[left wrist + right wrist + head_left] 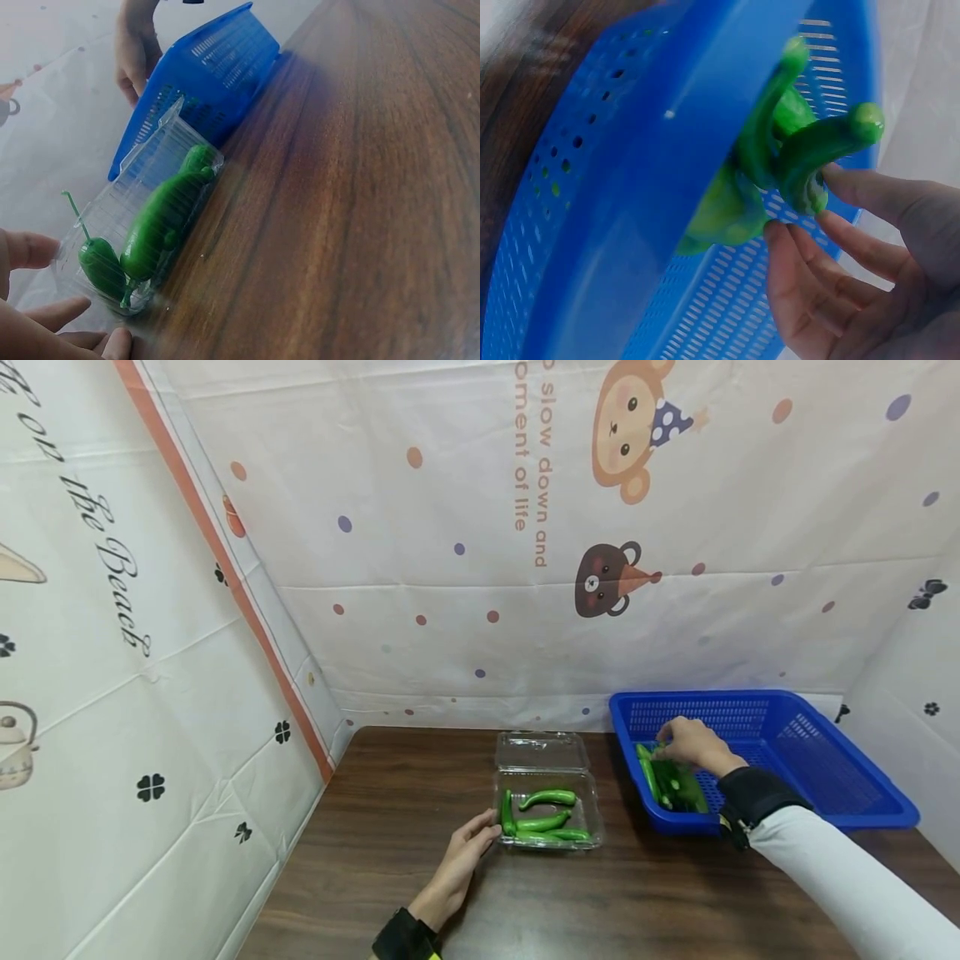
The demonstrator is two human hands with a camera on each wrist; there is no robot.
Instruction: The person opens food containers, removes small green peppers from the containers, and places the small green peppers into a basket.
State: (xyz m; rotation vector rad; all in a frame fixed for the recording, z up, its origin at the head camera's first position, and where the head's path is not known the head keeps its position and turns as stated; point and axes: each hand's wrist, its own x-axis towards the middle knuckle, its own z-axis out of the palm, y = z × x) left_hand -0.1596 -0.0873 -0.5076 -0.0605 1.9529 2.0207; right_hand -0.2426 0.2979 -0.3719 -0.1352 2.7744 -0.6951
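Observation:
A clear plastic clamshell box stands on the table with its lid tipped back. Several green peppers lie in it. My left hand rests at the box's left side, its fingers fairly straight and a fingertip touching the wall in the left wrist view. To the right, my right hand reaches into a blue plastic basket. In the right wrist view its thumb and forefinger pinch the end of a curved green pepper. More green peppers lie beneath, partly hidden by the basket's rim.
The brown wooden table carries both box and basket. A white printed cloth hangs behind the table, and another covers the left side. The basket's raised rim stands around my right hand.

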